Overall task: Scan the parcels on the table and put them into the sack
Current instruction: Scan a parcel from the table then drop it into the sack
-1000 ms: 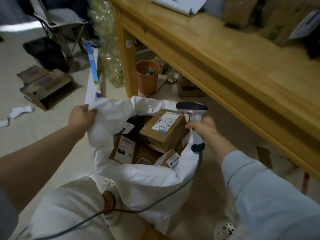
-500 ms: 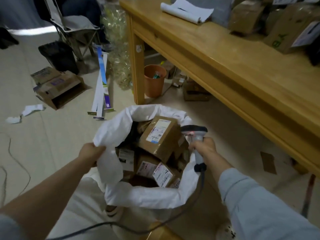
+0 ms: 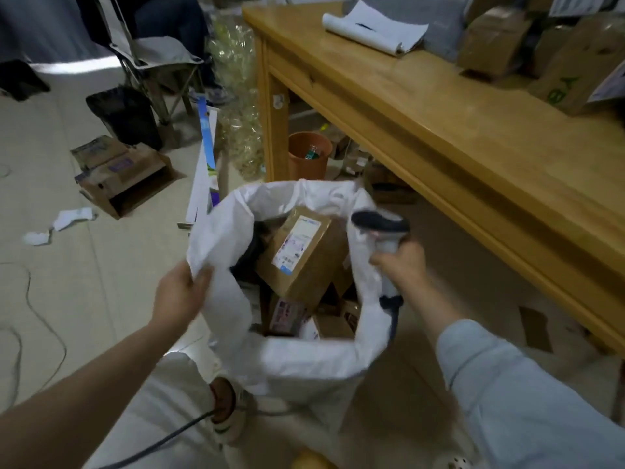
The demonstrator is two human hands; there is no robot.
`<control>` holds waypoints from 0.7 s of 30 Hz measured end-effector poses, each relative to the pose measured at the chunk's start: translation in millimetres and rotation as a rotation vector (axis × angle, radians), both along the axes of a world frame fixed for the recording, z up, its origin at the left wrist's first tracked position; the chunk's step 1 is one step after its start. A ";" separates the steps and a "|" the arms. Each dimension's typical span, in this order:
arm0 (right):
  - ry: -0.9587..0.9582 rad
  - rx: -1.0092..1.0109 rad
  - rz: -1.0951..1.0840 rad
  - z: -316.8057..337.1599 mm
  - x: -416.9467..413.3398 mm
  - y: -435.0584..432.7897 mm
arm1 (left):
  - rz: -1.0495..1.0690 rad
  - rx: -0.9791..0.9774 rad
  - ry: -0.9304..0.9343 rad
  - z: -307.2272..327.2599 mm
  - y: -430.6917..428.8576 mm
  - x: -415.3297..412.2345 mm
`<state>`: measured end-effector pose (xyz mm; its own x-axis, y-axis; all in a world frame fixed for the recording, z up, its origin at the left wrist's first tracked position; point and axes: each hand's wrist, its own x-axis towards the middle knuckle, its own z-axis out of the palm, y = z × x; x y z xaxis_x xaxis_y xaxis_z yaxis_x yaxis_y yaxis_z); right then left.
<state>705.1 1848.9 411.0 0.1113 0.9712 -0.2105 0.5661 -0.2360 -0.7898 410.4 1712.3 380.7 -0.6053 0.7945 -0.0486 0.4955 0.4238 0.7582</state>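
Observation:
A white sack (image 3: 304, 360) stands open on the floor in front of me, holding several cardboard parcels. The top parcel (image 3: 304, 255) is a brown box with a white label, lying tilted. My left hand (image 3: 179, 296) grips the sack's left rim. My right hand (image 3: 400, 265) holds a handheld barcode scanner (image 3: 380, 228) at the sack's right rim, its cable hanging down. More brown parcels (image 3: 497, 38) sit on the wooden table (image 3: 439, 106) at the upper right.
The table edge runs diagonally on my right. An orange bin (image 3: 309, 155) stands under the table by its leg. An opened cardboard box (image 3: 118, 174), paper scraps (image 3: 72, 216), a folding chair (image 3: 155, 59) and cables (image 3: 33, 309) lie on the floor to the left.
The view has pulled back and upward, showing more of the table. My left hand slid lower along the sack's rim. The right hand with the scanner stayed at the right rim.

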 end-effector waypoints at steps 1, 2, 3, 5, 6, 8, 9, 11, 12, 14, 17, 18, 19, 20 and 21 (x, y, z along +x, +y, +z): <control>-0.073 -0.151 -0.008 -15.1 2.7 -3.9 | -0.046 -0.142 0.003 -18.7 -3.5 1.3; -0.122 -0.263 -0.016 -26.1 4.3 -8.3 | -0.048 -0.225 -0.043 -34.5 -2.6 -0.5; -0.139 -0.317 -0.021 -34.2 4.2 -9.3 | -0.015 -0.238 -0.118 -40.9 3.4 -1.5; -0.139 -0.292 -0.012 -35.8 -3.1 -1.2 | 0.070 -0.164 -0.197 -38.6 25.5 -5.4; -0.129 -0.255 -0.011 -30.1 -9.4 6.9 | 0.086 -0.114 -0.201 -31.2 40.4 -8.2; -0.056 -0.185 -0.021 -9.6 -21.2 27.8 | 0.099 -0.008 -0.256 -3.5 71.1 -9.2; -0.018 -0.151 -0.034 2.7 -24.7 38.9 | 0.095 0.048 -0.296 14.6 83.7 -6.4; 0.006 -0.055 -0.075 22.6 -24.2 54.2 | 0.054 0.183 -0.291 44.6 100.8 2.1; 0.026 0.013 -0.095 27.8 -21.5 56.2 | 0.033 0.244 -0.274 55.4 102.4 6.0; 0.075 0.164 -0.089 30.2 -15.9 46.5 | 0.003 0.299 -0.270 56.6 95.8 6.8; -0.023 0.103 -0.030 8.5 -6.3 24.6 | 0.116 0.128 -0.271 20.7 71.0 -8.8; -0.058 0.008 -0.036 -2.8 -1.3 19.7 | 0.169 0.030 -0.274 6.0 62.9 -14.8; -0.084 -0.091 -0.051 -12.3 3.5 15.2 | 0.206 -0.039 -0.300 -5.6 55.5 -19.8; -0.110 -0.169 -0.072 -19.6 8.2 10.9 | 0.233 -0.091 -0.353 -11.9 48.9 -23.0; -0.133 -0.221 -0.091 -23.8 12.6 7.7 | 0.256 -0.133 -0.426 -16.2 43.9 -25.2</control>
